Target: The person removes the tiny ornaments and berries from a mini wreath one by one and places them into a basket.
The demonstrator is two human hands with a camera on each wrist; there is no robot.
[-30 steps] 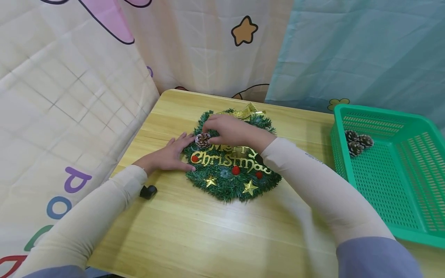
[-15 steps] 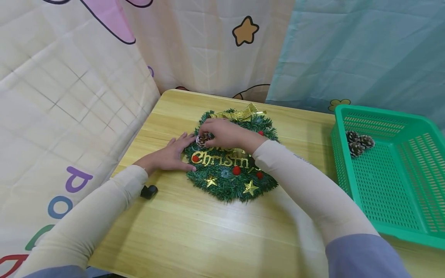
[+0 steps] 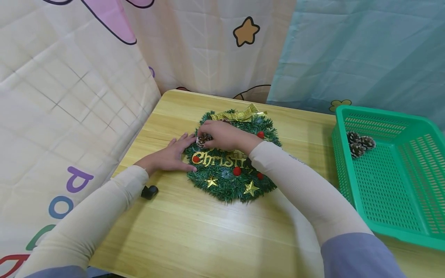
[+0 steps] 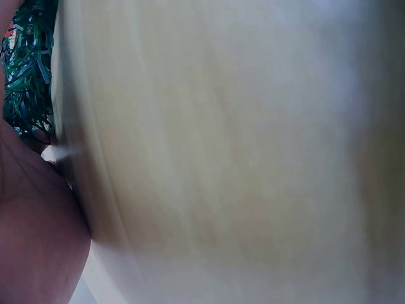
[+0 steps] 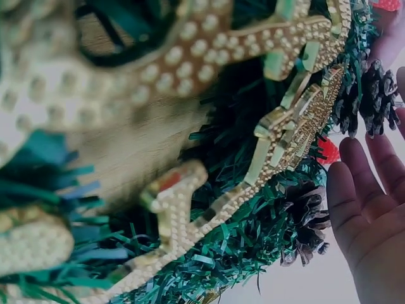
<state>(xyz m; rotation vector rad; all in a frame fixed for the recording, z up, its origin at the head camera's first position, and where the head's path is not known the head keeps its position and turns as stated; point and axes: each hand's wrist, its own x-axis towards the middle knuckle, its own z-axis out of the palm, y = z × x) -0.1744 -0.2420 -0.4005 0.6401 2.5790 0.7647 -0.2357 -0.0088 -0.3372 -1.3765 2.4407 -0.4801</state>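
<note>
Pinecone point(image 3: 203, 139) sits on the upper-left rim of the green wreath point(image 3: 232, 181), which lies flat near the middle of the table point(image 3: 194, 231), w/ gold "Christmas" lettering point(image 3: 219, 159) across its centre

Going left to right: left hand point(image 3: 169, 154) lies flat, fingers straight & spread, on the table against the wreath's left edge, bracing it rather than gripping anything. A small black object point(image 3: 149, 191) sits on the table by that forearm. Right hand point(image 3: 224, 134) is over the wreath's top left, fingertips curled round the pinecone, pinching it into the needles; right wrist view shows a cone point(image 5: 370, 98) tucked at the foliage edge next to the lettering. Gold bow point(image 3: 240, 114) at the wreath's top, red berries & gold stars lower down. Far right, a green basket point(image 3: 410, 227) holds two more pinecones point(image 3: 359, 143)

Step in hand looks like seating this cone in the wreath, prob. near done but not released. Next move likely calls for a firm push/twist so it lodges in the branches, left hand steadying the wreath, then a check it stays put once let go
</note>
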